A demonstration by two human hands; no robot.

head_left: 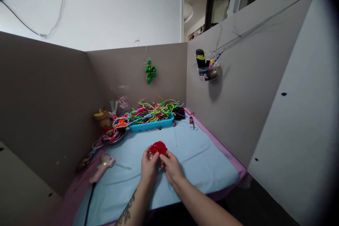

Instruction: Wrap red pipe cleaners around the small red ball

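Over the middle of the table, both of my hands hold one small, red, rounded piece (159,147); its exact kind is too small to make out. My left hand (148,165) is closed on its left side, thumb on the near edge. On the right side, my right hand (171,165) pinches it between thumb and fingers. A pink glue gun (103,168) with a lit green spot lies left of my hands, its black cord running toward the near edge.
A blue tray (150,125) heaped with colourful fuzzy stems stands at the back. Small scissors (194,127) lie at the right rear. Left of the tray are a bowl (116,140) of crafted pieces and a yellow container (102,116). Grey partitions (137,77) enclose the table.
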